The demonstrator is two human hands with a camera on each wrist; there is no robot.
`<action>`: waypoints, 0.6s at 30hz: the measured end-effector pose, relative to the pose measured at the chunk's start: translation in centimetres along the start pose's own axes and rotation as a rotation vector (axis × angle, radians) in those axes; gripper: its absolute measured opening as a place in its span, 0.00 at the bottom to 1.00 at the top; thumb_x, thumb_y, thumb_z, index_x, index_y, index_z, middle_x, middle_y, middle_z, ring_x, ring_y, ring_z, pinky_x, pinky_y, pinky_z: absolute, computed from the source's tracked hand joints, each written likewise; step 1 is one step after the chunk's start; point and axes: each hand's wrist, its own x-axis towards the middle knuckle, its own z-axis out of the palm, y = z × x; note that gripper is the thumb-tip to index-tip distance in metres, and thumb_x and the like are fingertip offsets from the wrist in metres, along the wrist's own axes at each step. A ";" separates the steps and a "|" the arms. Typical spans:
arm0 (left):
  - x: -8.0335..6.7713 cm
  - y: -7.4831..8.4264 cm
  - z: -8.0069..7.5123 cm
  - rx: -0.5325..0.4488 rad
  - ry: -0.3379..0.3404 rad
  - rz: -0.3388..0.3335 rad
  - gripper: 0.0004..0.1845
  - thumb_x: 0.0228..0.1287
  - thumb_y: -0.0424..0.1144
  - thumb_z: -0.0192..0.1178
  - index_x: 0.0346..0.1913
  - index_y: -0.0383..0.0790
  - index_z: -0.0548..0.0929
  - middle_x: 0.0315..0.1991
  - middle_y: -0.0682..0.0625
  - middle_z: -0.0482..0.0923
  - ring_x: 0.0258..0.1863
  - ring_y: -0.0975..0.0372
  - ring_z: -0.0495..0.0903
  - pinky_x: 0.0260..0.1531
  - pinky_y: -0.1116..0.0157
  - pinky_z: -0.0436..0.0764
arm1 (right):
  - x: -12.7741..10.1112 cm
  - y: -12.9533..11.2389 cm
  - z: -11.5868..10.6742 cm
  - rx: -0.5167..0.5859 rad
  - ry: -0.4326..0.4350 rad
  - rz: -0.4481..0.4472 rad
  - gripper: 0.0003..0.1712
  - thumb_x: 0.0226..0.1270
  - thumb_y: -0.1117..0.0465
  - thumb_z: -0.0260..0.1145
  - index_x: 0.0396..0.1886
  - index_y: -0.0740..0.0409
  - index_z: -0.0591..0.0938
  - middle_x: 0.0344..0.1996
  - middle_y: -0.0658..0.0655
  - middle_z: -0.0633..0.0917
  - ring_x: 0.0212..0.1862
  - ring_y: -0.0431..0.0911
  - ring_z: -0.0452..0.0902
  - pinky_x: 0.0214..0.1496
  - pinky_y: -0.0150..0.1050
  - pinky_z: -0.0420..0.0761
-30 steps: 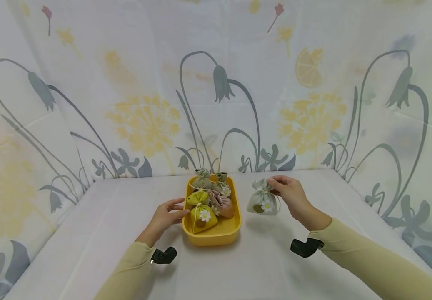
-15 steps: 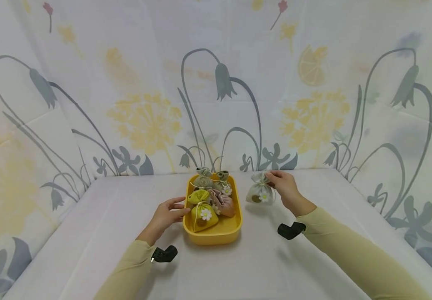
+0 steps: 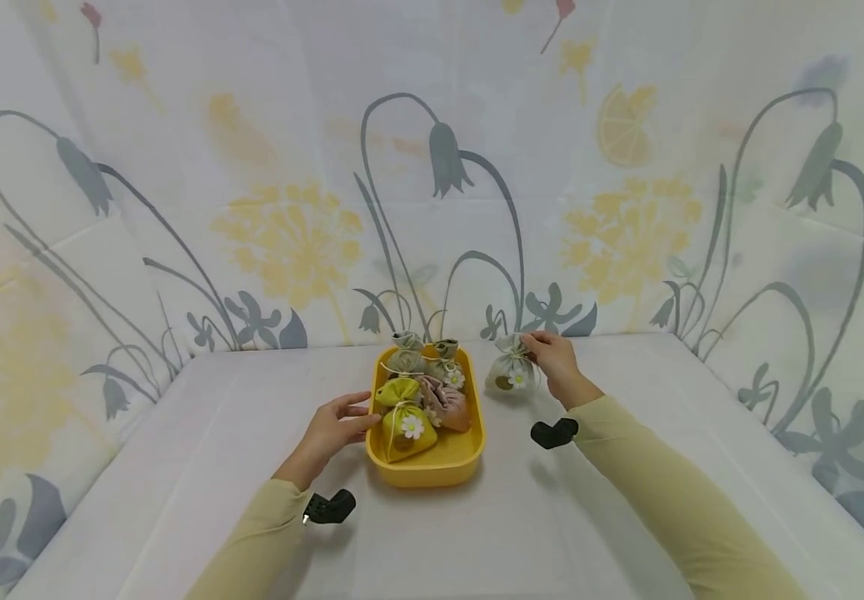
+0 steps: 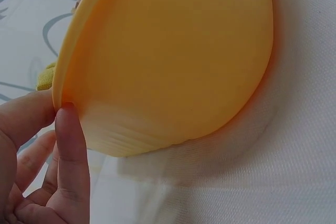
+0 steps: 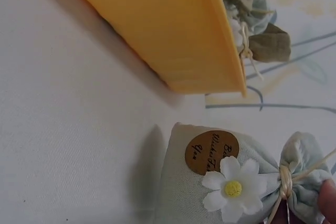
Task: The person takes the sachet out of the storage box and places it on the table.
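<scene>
My right hand (image 3: 555, 365) pinches the gathered neck of a pale green drawstring pouch (image 3: 510, 377), to the right of a yellow plastic tub (image 3: 432, 477). A white daisy (image 5: 233, 188) and a round brown label (image 5: 210, 151) decorate that pouch, seen close in the right wrist view. Whether its base touches the table cannot be told. At the tub's left side my left hand (image 3: 334, 433) pinches the rim (image 4: 65, 61) between thumb and finger. Inside the tub lie a yellow-green pouch (image 3: 405, 433), a pink one (image 3: 450, 408), a grey-green one (image 3: 405, 360) and an olive one (image 3: 442, 354).
A white cloth covers the table (image 3: 252, 392). Behind it and at both sides hangs a white curtain (image 3: 289, 142) printed with grey and yellow flowers. Black wrist cameras sit under the left cuff (image 3: 330, 507) and the right cuff (image 3: 553, 433).
My right hand has carried the pale green pouch away from me and slightly left, toward the back of the table. My left hand and the tub have stayed in place.
</scene>
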 end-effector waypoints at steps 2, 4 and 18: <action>0.0 0.1 0.0 -0.002 -0.003 0.006 0.29 0.58 0.39 0.66 0.63 0.37 0.71 0.51 0.38 0.74 0.42 0.55 0.80 0.40 0.62 0.82 | 0.5 0.3 0.1 0.008 0.010 0.000 0.21 0.72 0.61 0.53 0.57 0.74 0.71 0.44 0.60 0.75 0.44 0.46 0.72 0.59 0.42 0.70; 0.0 0.3 0.1 -0.007 0.001 0.012 0.29 0.58 0.38 0.65 0.62 0.37 0.71 0.51 0.37 0.74 0.42 0.54 0.80 0.40 0.61 0.82 | 1.0 0.7 0.2 0.016 0.009 -0.006 0.21 0.72 0.62 0.53 0.56 0.75 0.71 0.43 0.60 0.75 0.44 0.45 0.72 0.58 0.42 0.71; -0.1 0.0 0.1 0.001 0.007 0.008 0.28 0.58 0.38 0.65 0.62 0.37 0.72 0.49 0.39 0.75 0.41 0.55 0.80 0.39 0.62 0.82 | 1.1 2.2 -0.8 -0.034 -0.022 -0.009 0.25 0.69 0.59 0.57 0.60 0.72 0.70 0.53 0.65 0.74 0.56 0.56 0.70 0.61 0.43 0.69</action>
